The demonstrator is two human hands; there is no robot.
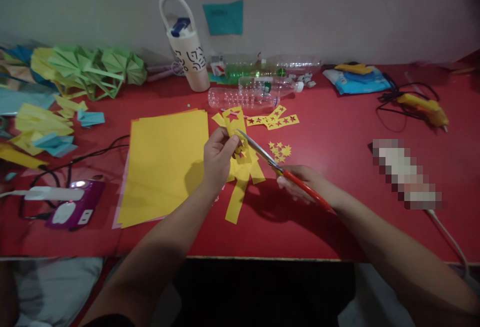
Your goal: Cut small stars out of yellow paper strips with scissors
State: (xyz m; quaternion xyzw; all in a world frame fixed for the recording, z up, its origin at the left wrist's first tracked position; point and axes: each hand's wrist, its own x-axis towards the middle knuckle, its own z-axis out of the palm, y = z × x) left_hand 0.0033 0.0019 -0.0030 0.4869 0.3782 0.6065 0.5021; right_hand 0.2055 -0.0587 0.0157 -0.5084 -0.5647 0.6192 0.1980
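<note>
Between its thumb and fingers, my left hand (219,157) pinches a yellow paper strip (233,117) with a star-shaped hole near its top. Red-handled scissors (277,164) are in my right hand (303,184), their blades pointing up and left onto the strip beside my left thumb. Whether the blades are parted is too small to tell. Below my left hand lie more yellow paper strips (237,202). Small yellow paper stars (279,152) form a loose pile right of the blades. Behind them are strips with punched star holes (272,118).
A stack of yellow sheets (165,167) lies left of my hands. Plastic bottles (243,98) and a white tumbler (189,57) stand or lie along the wall. At right are a glue gun (423,109) and a blurred-out object (405,174); a purple power strip (75,204) sits left, folded papers behind.
</note>
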